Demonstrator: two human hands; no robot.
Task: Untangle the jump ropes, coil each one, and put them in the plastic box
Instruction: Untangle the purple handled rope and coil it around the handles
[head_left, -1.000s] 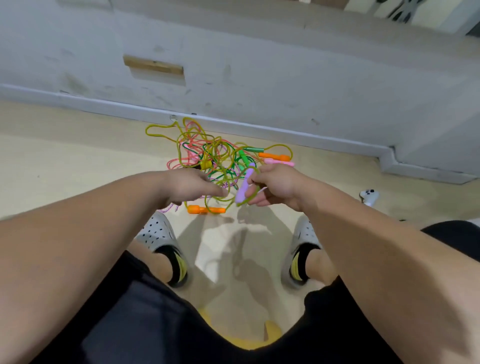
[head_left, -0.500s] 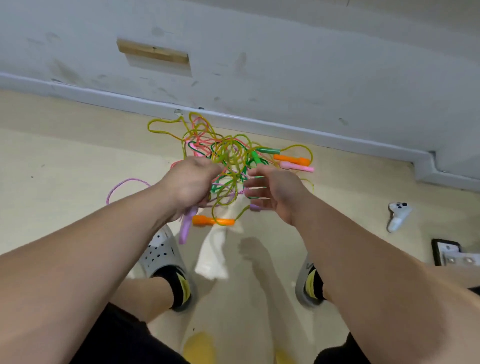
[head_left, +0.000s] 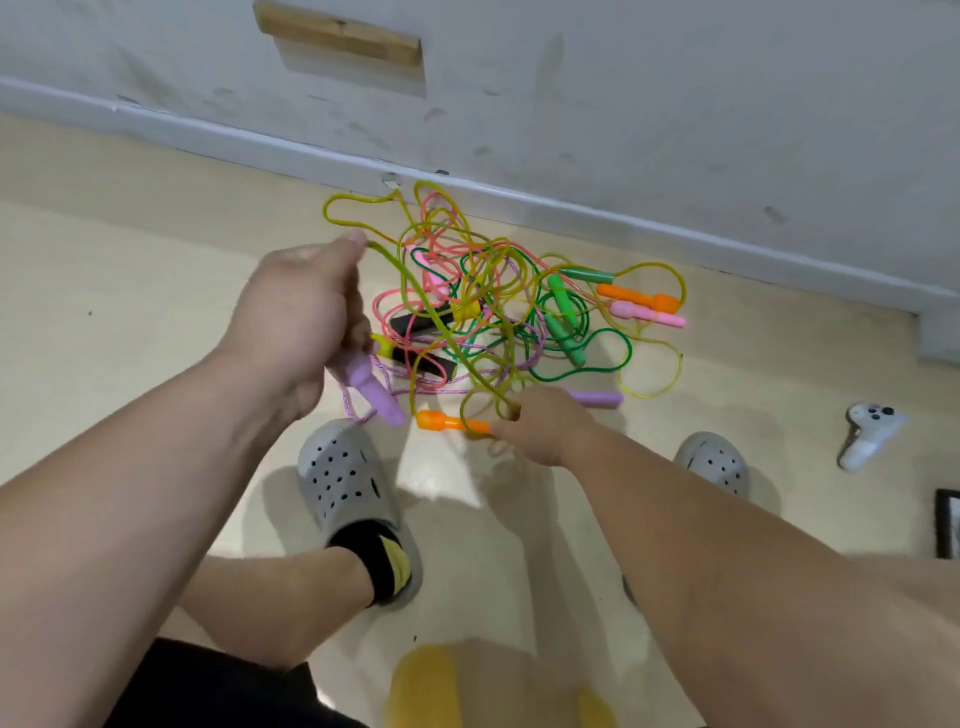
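Centre frame: tangled ropes (head_left: 493, 312) on the floor (head_left: 130, 312), just below the baseboard (head_left: 675, 228). Centre left: left hand (head_left: 301, 317), fist closed round a purple handle (head_left: 376, 389). Lower centre: right hand (head_left: 543, 431) pinching 1 orange handle (head_left: 449, 422) at the tangle's lower edge.

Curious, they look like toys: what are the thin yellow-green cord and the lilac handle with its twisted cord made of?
The thin yellow-green cord looks like glossy, translucent plastic or vinyl: the floor shows through it. The lilac handle seems smooth moulded plastic, though blurred. Its twisted lilac cord looks like braided fibre, judging by the speckled weave.
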